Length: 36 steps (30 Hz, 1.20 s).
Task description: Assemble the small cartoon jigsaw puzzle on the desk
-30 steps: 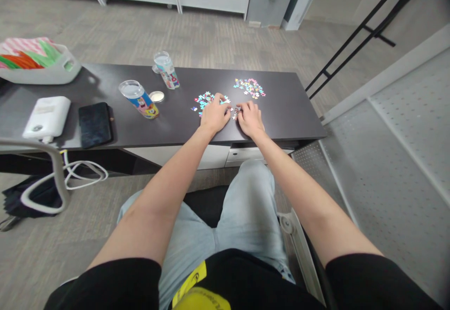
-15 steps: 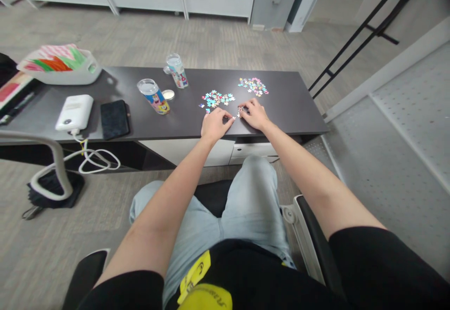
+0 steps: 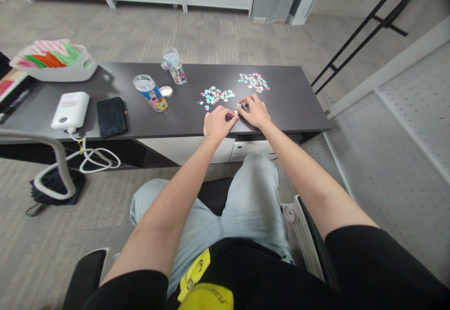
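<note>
My left hand [image 3: 218, 123] is closed in a pinch at a small pale jigsaw piece [image 3: 236, 113] near the table's front edge. Right beside it, my right hand [image 3: 256, 112] has its thumb and forefinger bent around a few joined jigsaw pieces [image 3: 239, 106], partly hidden by the fingers. The two hands almost touch at the fingertips. Just beyond my left hand lies a pile of blue, white and red jigsaw pieces [image 3: 216, 95]. Past my right hand is a second pile, pink, yellow and teal [image 3: 254, 82].
On the dark table [image 3: 288, 94], two clear printed cups [image 3: 154, 98] stand left of the pieces, with a round lid [image 3: 166, 91] between them. Farther left are a black phone [image 3: 111, 117], a white power bank [image 3: 71, 110] with a cable, and a white basket [image 3: 66, 73].
My left hand has moved slightly right, bringing its pale piece up against the pieces at my right hand. The whole view has shifted a little.
</note>
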Tool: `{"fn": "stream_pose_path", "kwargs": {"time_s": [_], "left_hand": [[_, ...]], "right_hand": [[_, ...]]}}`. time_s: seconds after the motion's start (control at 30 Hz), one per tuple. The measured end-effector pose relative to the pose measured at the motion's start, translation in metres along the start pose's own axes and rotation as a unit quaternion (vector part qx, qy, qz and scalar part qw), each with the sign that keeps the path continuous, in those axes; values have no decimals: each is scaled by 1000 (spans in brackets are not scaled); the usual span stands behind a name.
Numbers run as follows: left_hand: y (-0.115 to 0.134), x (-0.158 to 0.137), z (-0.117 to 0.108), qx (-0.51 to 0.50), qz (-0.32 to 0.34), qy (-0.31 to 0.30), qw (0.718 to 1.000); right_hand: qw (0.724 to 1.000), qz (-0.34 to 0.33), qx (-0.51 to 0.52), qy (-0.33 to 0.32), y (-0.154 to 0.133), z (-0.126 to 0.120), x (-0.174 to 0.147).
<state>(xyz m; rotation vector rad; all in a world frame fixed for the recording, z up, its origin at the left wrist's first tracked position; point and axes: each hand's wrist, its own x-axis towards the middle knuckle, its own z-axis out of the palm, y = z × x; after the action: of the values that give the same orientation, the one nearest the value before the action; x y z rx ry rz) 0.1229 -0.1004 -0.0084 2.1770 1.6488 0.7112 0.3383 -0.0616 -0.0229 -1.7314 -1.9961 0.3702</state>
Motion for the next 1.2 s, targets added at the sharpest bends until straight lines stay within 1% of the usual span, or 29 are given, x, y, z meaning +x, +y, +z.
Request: {"fn": "stream_pose_path", "kwargs": {"time_s": [0.33, 0.53, 0.67, 0.77, 0.83, 0.9, 0.97, 1.03, 1.13, 1.2], "left_hand": [[1, -1, 1, 19, 11, 3, 1000], [0, -3, 0, 30, 14, 5, 999], [0, -5, 0, 13, 17, 2, 1000], [-3, -3, 0, -25, 14, 3, 1000], [-13, 1, -5, -76, 1, -14, 997], [-30, 7, -14, -124, -8, -27, 992], [-53, 15, -26, -106, 6, 10, 994], [-78, 22, -39, -64, -5, 58, 996], [-103, 30, -51, -26, -30, 63, 997], [-107, 32, -53, -16, -41, 65, 997]], "right_hand": [[1000, -2, -7, -5, -4, -2, -2], [1000, -11, -5, -18, -1, -3, -1], [1000, -16, 4, -24, 3, -3, -1], [999, -20, 11, -26, 4, -4, -1], [999, -22, 16, -28, 5, -5, -1], [999, -22, 20, -31, 7, -6, 0], [999, -23, 26, -36, 8, -6, 0], [998, -23, 34, -41, 10, -7, 2], [998, -20, 47, -41, 13, -7, 3], [998, -14, 60, -34, 14, -5, 4]]}}
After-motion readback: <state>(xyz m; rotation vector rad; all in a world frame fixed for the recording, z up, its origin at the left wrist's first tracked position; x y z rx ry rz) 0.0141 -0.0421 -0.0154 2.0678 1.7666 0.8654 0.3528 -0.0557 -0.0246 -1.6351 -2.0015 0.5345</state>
